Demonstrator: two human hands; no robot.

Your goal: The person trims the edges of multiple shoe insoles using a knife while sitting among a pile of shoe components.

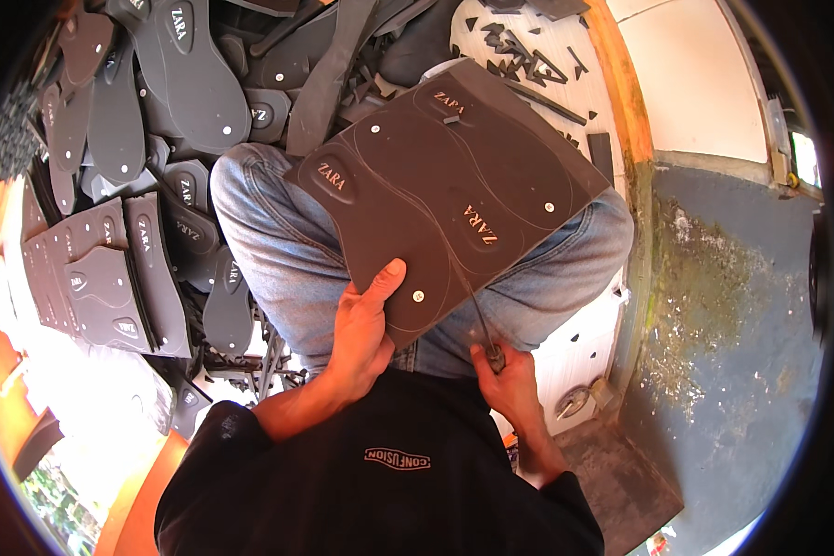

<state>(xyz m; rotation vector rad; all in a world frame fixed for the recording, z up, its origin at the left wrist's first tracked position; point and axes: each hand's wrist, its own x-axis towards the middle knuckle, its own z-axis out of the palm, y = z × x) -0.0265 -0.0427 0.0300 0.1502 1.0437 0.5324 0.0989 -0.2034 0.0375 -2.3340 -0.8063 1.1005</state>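
Note:
A dark foam sheet (403,208) marked with several insole outlines lies tilted across my jeans-clad lap. My left hand (361,320) grips its near left edge, thumb on top beside a small white dot and fingers underneath. In my right hand (511,382) is a knife (482,315) with a thin, narrow blade, the fingers closed around its handle. The blade points away from me and meets the sheet's near edge, by the line between two insole outlines. How deep the tip goes into the foam cannot be made out.
Cut insoles (190,74) pile up on the left, beside a stack of uncut foam sheets (83,269). Small dark offcuts (528,60) litter the white floor at the far side. At the right are a wall (732,306) and, nearer me, a brown slab (612,491).

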